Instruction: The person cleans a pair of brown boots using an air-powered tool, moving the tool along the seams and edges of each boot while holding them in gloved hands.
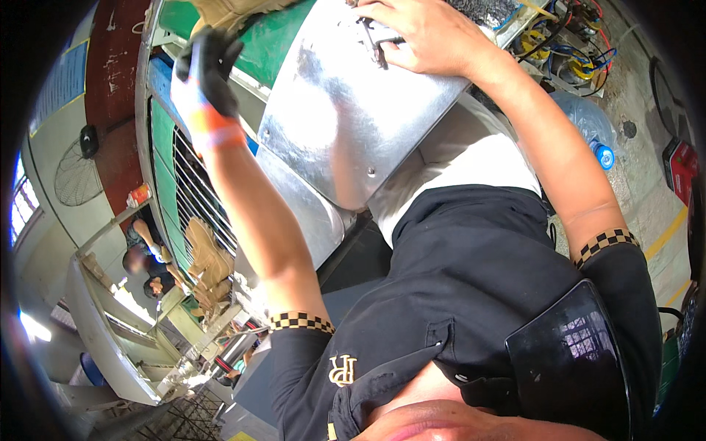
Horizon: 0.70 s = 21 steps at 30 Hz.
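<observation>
My left hand [208, 77] is raised at the upper left in a black and pale glove with an orange cuff. It is next to a tan piece of footwear or leather [224, 13] at the top edge; blur hides whether its fingers touch it. My bare right hand [434, 35] rests over a shiny metal panel [316, 110], its fingers closed round a small metal clamp-like fitting [371, 40]. A second metal panel [298, 206] lies below the first, close to my body. Green surface [276, 40] shows between my hands.
Wires and yellow-ringed parts [581, 62] sit at the upper right. A clear water jug [588, 128] with a blue cap and a red box [678, 170] are on the right. Tan boots [208, 253] line a green rack; people [147, 257] work beyond it. A fan [77, 173] stands far left.
</observation>
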Each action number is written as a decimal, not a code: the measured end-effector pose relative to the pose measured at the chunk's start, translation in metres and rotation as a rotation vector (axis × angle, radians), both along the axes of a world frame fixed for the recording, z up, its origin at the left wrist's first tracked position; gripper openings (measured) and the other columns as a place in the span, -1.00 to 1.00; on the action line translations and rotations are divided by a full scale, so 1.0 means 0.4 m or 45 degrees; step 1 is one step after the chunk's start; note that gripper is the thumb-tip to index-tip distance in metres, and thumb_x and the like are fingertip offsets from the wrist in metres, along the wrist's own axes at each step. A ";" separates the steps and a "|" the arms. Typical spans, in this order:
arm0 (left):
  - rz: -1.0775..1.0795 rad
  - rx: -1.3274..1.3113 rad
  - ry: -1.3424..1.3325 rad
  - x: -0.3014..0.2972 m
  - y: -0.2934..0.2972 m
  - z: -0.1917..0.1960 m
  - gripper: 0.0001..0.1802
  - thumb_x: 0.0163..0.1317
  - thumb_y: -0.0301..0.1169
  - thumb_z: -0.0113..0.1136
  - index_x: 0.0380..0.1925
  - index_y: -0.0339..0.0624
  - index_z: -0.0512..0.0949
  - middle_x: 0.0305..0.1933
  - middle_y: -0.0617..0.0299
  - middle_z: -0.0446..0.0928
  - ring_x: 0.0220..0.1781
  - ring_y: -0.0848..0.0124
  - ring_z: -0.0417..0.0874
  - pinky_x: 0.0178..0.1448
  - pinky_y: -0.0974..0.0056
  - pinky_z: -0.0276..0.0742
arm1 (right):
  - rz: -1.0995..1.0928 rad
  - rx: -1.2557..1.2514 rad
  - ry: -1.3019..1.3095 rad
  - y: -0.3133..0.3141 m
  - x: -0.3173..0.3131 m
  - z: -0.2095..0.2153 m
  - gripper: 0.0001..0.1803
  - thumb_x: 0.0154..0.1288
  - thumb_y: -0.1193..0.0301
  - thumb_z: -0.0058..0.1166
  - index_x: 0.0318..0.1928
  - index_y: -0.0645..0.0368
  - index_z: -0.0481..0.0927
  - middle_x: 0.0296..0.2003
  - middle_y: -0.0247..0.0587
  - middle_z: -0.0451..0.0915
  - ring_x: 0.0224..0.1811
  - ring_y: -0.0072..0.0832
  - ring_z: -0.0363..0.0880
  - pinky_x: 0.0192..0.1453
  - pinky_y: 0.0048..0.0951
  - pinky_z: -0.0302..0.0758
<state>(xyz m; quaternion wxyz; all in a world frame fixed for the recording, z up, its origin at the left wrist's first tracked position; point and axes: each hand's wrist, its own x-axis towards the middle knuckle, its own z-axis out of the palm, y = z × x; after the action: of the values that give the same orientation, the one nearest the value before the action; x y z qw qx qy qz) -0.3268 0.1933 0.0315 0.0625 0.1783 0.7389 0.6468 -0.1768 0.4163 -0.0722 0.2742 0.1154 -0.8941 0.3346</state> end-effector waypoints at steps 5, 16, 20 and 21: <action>-0.913 -0.391 0.261 0.369 -0.063 0.058 -0.46 0.34 -0.22 0.17 0.19 -0.36 0.42 0.14 -0.04 0.51 0.12 0.14 0.61 0.19 0.12 0.56 | -0.061 -0.042 0.017 -0.027 -0.005 0.027 -0.65 0.07 0.29 0.16 -0.10 0.12 0.64 0.06 -0.01 0.54 0.19 -0.09 0.46 0.30 -0.11 0.40; -1.970 0.119 0.461 0.590 0.138 0.109 -0.18 0.08 -0.02 0.37 0.26 -0.24 0.35 0.26 -0.07 0.37 0.24 0.05 0.48 0.24 0.16 0.48 | 0.044 0.090 0.034 -0.008 0.004 0.038 -0.61 0.01 0.35 0.23 -0.09 0.20 0.64 0.04 0.00 0.58 0.12 -0.07 0.52 0.25 -0.18 0.46; -1.418 0.526 0.154 0.598 0.010 -0.007 -0.17 -0.05 -0.11 0.46 0.20 -0.29 0.39 0.14 -0.09 0.46 0.11 0.06 0.54 0.17 0.12 0.51 | 0.303 -0.930 -0.186 -0.062 0.077 0.062 -0.43 0.13 0.40 0.21 0.21 0.04 0.49 0.20 -0.01 0.51 0.22 -0.03 0.48 0.36 -0.03 0.39; -1.256 0.393 0.070 0.578 -0.025 -0.020 -0.16 -0.09 -0.16 0.49 0.19 -0.32 0.39 0.08 -0.07 0.49 0.07 0.10 0.57 0.13 0.14 0.52 | 0.404 -1.406 -0.313 -0.074 0.117 0.072 -0.38 0.19 0.40 0.20 0.30 -0.04 0.44 0.23 -0.03 0.49 0.23 -0.01 0.47 0.37 0.05 0.38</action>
<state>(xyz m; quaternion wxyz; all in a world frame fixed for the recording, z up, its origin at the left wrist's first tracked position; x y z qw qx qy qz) -0.0955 0.1833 0.0235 0.3136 0.5294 0.4642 0.6371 -0.1301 0.3867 -0.0433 0.1348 0.0482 -0.5845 0.7987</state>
